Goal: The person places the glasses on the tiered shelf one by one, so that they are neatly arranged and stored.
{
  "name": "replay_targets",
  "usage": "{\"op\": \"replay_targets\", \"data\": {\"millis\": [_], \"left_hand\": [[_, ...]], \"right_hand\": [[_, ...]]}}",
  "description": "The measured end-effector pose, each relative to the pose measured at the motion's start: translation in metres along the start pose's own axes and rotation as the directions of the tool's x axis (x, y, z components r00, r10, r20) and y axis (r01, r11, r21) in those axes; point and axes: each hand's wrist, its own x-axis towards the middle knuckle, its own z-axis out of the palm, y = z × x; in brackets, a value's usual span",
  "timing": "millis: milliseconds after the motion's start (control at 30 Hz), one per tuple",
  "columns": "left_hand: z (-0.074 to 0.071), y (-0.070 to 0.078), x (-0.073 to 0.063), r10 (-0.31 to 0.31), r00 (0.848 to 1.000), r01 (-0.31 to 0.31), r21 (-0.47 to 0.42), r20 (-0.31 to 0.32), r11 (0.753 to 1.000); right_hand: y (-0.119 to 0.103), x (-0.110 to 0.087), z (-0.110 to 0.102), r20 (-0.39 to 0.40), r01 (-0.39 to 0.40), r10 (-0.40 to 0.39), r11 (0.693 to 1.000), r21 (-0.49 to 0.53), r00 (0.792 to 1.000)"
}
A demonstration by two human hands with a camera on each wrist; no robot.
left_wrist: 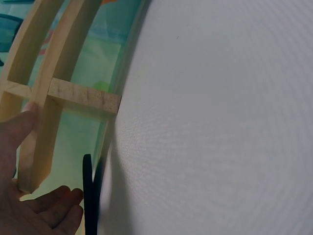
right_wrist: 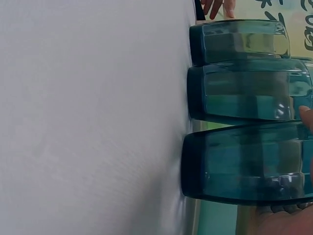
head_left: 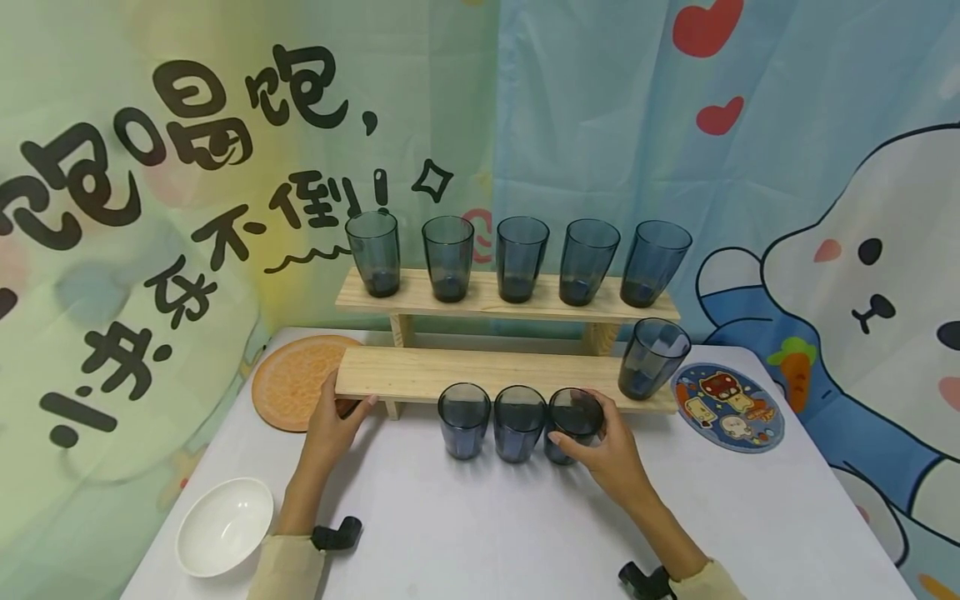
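My right hand (head_left: 607, 450) grips the upper part of a blue-tinted drinking glass (right_wrist: 244, 164), its thumb on the near side and its fingers round the right. This glass is the rightmost of three in a row before the stand; the middle glass (head_left: 519, 425) and left glass (head_left: 464, 421) stand upright on the table. At the left end of the two-tier wooden shelf (head_left: 480, 375), my left hand (head_left: 337, 421) holds the lower plank. Its thumb (left_wrist: 24, 122) lies along the plank's edge, with the other fingers below and beyond the end.
Several matching glasses (head_left: 522, 258) line the upper tier, and one glass (head_left: 652, 358) stands at the lower tier's right end. An orange round mat (head_left: 300, 375) lies left, a blue patterned mat (head_left: 727, 408) right. A white bowl (head_left: 225, 525) sits front left.
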Motion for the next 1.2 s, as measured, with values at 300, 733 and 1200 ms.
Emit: {"op": "replay_targets", "data": {"millis": [300,733,1200], "left_hand": [[0.0,-0.001,0.0,0.015,1.0,-0.015,0.005,-0.001,1.0],[0.001,0.002,-0.002,0.033,0.999,-0.033,0.009,-0.002,0.999],[0.0,0.001,-0.001,0.016,1.0,-0.015,-0.008,0.007,1.0]], "right_hand": [[0.0,-0.001,0.001,-0.025,0.015,-0.016,1.0,-0.014,1.0],[-0.039,-0.003,-0.021,-0.029,-0.048,0.046,0.997,-0.062,0.999],[-0.076,0.038,-0.031,-0.069,-0.004,-0.001,0.997,-0.071,0.998]]}}
